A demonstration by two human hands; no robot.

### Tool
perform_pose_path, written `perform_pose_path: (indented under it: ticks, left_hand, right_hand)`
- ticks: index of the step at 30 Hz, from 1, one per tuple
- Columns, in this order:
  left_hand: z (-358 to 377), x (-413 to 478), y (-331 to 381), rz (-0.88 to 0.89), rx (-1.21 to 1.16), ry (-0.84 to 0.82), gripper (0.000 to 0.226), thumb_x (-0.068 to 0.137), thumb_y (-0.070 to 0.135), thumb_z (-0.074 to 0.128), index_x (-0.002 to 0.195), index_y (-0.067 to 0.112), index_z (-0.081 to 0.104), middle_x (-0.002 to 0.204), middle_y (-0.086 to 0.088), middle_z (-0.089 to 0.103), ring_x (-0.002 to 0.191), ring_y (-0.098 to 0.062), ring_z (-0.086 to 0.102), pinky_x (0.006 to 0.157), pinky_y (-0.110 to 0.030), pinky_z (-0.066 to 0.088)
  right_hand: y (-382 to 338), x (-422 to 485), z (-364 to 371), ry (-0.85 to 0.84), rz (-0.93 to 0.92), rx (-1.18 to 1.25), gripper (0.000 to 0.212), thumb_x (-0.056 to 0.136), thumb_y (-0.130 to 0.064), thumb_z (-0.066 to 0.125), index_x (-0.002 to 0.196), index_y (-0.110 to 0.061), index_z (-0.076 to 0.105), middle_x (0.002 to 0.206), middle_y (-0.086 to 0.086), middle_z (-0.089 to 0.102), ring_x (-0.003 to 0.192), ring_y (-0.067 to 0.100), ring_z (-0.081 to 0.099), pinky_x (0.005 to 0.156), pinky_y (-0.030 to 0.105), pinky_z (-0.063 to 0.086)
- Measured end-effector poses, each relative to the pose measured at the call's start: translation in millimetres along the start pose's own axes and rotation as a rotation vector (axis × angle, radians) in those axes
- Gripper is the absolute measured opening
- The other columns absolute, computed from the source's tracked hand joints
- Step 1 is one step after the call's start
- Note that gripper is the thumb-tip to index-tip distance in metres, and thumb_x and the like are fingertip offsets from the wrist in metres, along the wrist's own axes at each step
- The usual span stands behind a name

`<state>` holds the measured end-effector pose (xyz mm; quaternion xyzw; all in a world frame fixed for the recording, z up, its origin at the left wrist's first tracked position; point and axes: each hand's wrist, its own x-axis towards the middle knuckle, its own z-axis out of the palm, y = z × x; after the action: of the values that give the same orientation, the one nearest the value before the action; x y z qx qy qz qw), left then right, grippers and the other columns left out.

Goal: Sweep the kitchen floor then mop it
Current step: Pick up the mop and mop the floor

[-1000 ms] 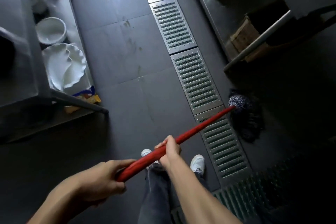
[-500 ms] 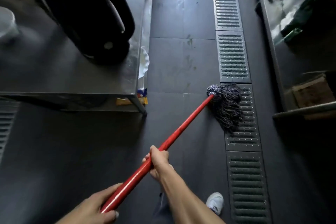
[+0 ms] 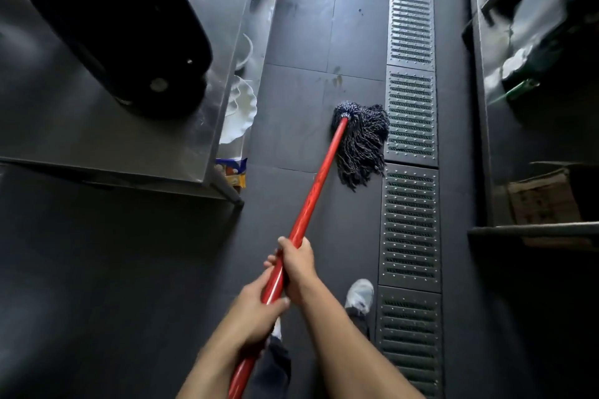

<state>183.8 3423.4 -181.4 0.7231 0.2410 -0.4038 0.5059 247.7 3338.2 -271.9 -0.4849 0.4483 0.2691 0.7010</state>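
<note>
**Mopping by the grate, both hands on the handle**

Grips the red handle (image 3: 316, 185) with the right hand (image 3: 296, 264), fingers curled tight round it, knuckles up. Grips it again just behind with the left hand (image 3: 256, 311), wrapped round the shaft from the left, thumb over the top. Keeps the two hands close together, nearly touching. Holds the shaft at a slant, from the bottom edge of the view up and to the right, across a dark trouser leg and beside a white shoe (image 3: 359, 295) planted on the floor (image 3: 301, 26).

Lays the mop head (image 3: 361, 139) flat on the dark tiles at the far end of the shaft, well ahead of the feet, with the blue-grey strands trailing back towards the body. Cannot tell whether the strands touch the grate (image 3: 411, 113) or only lie just beside its left edge.

Beyond the mop, a few pale smudges on the tiles. To its right, the steel grate in a strip of slotted panels, up the whole view.

To the left, a steel table (image 3: 210, 10) with a large black object (image 3: 123, 26) on top, too dark to identify. Below the table's edge, white plates (image 3: 240, 110) with wavy rims. By the table leg, a blue and yellow packet (image 3: 233, 172).

At the far right, a steel shelf (image 3: 531, 230) and a cardboard box (image 3: 544, 201) just past its edge.
</note>
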Motion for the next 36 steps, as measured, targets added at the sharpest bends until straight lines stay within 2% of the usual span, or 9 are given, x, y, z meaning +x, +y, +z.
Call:
perform_pose_path:
  ticks: [4, 7, 11, 17, 22, 26, 28, 31, 36]
  left_hand:
    - [33.5, 52.1, 63.2, 0.0, 0.022, 0.037, 0.072, 0.078, 0.014, 0.056, 0.137, 0.054, 0.047, 0.06, 0.0, 0.063, 0.043, -0.016, 0.054, 0.044, -0.028, 0.045]
    - [61.7, 86.8, 119.2, -0.037, -0.031, 0.039, 0.075, 0.081, 0.013, 0.054, 0.14, 0.057, 0.04, 0.061, -0.007, 0.061, 0.042, -0.02, 0.054, 0.044, -0.03, 0.047]
    - [94.8, 124.6, 202.7, -0.051, -0.096, 0.039, 0.076, 0.089, 0.011, 0.055, 0.14, 0.063, 0.035, 0.058, -0.007, 0.054, 0.043, -0.02, 0.052, 0.044, -0.029, 0.047]
    - [112.6, 188.6, 307.0, -0.073, -0.178, 0.039, 0.076, 0.09, 0.007, 0.057, 0.149, 0.051, 0.038, 0.055, -0.006, 0.048, 0.039, -0.019, 0.047, 0.042, -0.026, 0.043]
    - [86.9, 246.0, 388.4, -0.059, -0.202, 0.025, 0.076, 0.09, 0.007, 0.058, 0.151, 0.047, 0.036, 0.067, -0.013, 0.054, 0.041, -0.018, 0.049, 0.044, -0.026, 0.045]
    - [50.8, 313.7, 462.6, -0.024, -0.23, 0.05, 0.071, 0.092, 0.009, 0.059, 0.146, 0.051, 0.039, 0.061, -0.008, 0.051, 0.041, -0.018, 0.048, 0.043, -0.026, 0.044]
    - [20.4, 356.3, 508.8, -0.06, -0.273, 0.027, 0.072, 0.091, 0.009, 0.06, 0.147, 0.048, 0.038, 0.063, -0.009, 0.052, 0.041, -0.018, 0.048, 0.043, -0.027, 0.044]
    - [0.4, 378.2, 548.8, -0.075, -0.274, 0.033, 0.076, 0.091, 0.01, 0.06, 0.15, 0.052, 0.034, 0.058, -0.005, 0.055, 0.042, -0.018, 0.048, 0.043, -0.027, 0.045]
    - [-49.1, 463.1, 666.7, -0.076, -0.321, 0.037, 0.072, 0.09, 0.008, 0.061, 0.147, 0.047, 0.04, 0.051, -0.003, 0.052, 0.04, -0.019, 0.046, 0.043, -0.027, 0.042]
  right_hand:
    - [-76.4, 43.1, -21.5, 0.076, -0.043, -0.016, 0.012, 0.091, -0.001, 0.048, 0.092, -0.012, 0.043, 0.064, 0.006, 0.042, 0.041, 0.013, 0.042, 0.041, 0.026, 0.043]
    - [-134.4, 76.3, -46.2, 0.065, -0.035, -0.022, 0.01, 0.094, -0.005, 0.049, 0.092, -0.013, 0.043, 0.061, 0.005, 0.043, 0.041, 0.013, 0.04, 0.041, 0.025, 0.042]
    - [-220.4, 117.6, -75.9, 0.038, -0.014, -0.069, 0.008, 0.097, -0.01, 0.05, 0.097, -0.014, 0.044, 0.063, 0.005, 0.042, 0.043, 0.014, 0.042, 0.043, 0.027, 0.047]
    - [-334.5, 172.4, -87.2, 0.029, -0.035, -0.128, 0.01, 0.096, -0.009, 0.053, 0.101, -0.012, 0.044, 0.062, 0.007, 0.043, 0.041, 0.015, 0.043, 0.041, 0.027, 0.048]
    - [-421.3, 220.1, -60.5, 0.012, -0.058, -0.157, 0.012, 0.096, -0.009, 0.053, 0.102, -0.01, 0.043, 0.063, 0.008, 0.044, 0.04, 0.015, 0.044, 0.04, 0.027, 0.048]
    - [-507.4, 276.7, -23.8, 0.012, -0.086, -0.195, 0.012, 0.097, -0.009, 0.053, 0.102, -0.009, 0.042, 0.064, 0.009, 0.044, 0.043, 0.015, 0.045, 0.039, 0.025, 0.048]
    - [-558.9, 312.7, 5.6, 0.006, -0.066, -0.213, 0.013, 0.096, -0.009, 0.053, 0.1, -0.011, 0.041, 0.064, 0.008, 0.044, 0.043, 0.015, 0.046, 0.042, 0.028, 0.051]
    - [-595.6, 332.8, 25.3, 0.013, -0.069, -0.236, 0.014, 0.094, -0.007, 0.053, 0.097, -0.012, 0.04, 0.064, 0.008, 0.043, 0.042, 0.016, 0.047, 0.045, 0.031, 0.052]
    - [-729.4, 405.0, 78.7, 0.004, -0.061, -0.265, 0.015, 0.09, -0.001, 0.05, 0.095, -0.011, 0.04, 0.059, 0.007, 0.043, 0.04, 0.016, 0.047, 0.045, 0.032, 0.051]
